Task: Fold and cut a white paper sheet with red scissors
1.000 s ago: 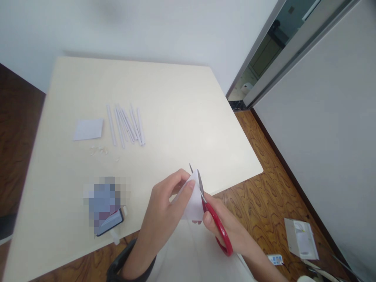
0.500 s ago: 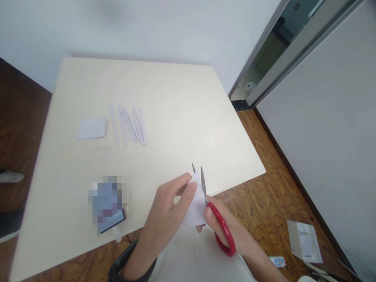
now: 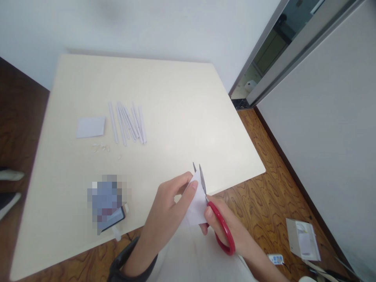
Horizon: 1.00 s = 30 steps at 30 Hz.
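Observation:
My left hand (image 3: 167, 213) pinches a small white piece of paper (image 3: 196, 201) over the near edge of the cream table (image 3: 176, 98). My right hand (image 3: 232, 231) holds red-handled scissors (image 3: 217, 219), whose blades stand slightly apart along the paper's right edge. A black band sits on my left wrist. Further back on the table lie several rolled white paper sticks (image 3: 127, 123) side by side, with a flat white paper rectangle (image 3: 90, 126) to their left.
A phone (image 3: 113, 221) with a blurred patch above it lies near the table's front left edge. Tiny paper scraps (image 3: 101, 147) lie below the sticks. A white box (image 3: 304, 239) and small items rest on the wood floor at right. A doorway opens at the back right.
The scissor blades have closed a little on the paper. The view shifted slightly; both hands stay in nearly the same place.

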### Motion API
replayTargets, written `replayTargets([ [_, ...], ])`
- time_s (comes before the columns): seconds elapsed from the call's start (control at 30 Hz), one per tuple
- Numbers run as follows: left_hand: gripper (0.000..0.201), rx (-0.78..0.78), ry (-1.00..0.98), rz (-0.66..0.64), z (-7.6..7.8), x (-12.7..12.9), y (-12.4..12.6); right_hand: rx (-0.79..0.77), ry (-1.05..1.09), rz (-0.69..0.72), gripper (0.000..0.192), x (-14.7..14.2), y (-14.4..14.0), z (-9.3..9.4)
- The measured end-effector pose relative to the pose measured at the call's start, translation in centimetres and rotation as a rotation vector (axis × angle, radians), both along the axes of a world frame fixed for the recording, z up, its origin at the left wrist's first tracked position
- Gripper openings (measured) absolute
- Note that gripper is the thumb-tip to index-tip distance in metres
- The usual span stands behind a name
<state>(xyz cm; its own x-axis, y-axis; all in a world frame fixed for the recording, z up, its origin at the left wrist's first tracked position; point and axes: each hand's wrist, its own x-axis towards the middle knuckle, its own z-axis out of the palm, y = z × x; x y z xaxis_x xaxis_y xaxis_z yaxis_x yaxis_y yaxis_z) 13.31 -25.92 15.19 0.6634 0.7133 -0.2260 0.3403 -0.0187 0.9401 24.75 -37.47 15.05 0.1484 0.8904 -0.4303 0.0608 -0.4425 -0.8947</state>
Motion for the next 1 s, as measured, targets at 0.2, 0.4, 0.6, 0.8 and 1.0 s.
replayTargets([
  [0.2,0.033,-0.035,0.006,0.001,0.0,-0.3,0.2,0.006,0.043,0.033,0.039,-0.1,0.3,-0.1],
  [0.4,0.033,-0.056,-0.009,0.017,0.1,-0.3,0.4,0.030,0.044,0.053,0.042,-0.2,0.7,-0.5],
  [0.6,0.033,-0.180,-0.021,0.035,-0.3,-0.6,0.5,0.016,0.047,0.055,0.042,-0.2,1.0,0.1],
  [0.8,0.032,-0.258,-0.045,0.035,-0.7,-0.7,0.5,0.019,0.111,0.066,0.042,-0.2,1.0,-0.2],
  [1.0,0.031,-0.343,-0.028,0.009,-1.2,-0.8,0.5,0.045,0.189,0.037,0.042,-0.5,0.9,-0.8],
])
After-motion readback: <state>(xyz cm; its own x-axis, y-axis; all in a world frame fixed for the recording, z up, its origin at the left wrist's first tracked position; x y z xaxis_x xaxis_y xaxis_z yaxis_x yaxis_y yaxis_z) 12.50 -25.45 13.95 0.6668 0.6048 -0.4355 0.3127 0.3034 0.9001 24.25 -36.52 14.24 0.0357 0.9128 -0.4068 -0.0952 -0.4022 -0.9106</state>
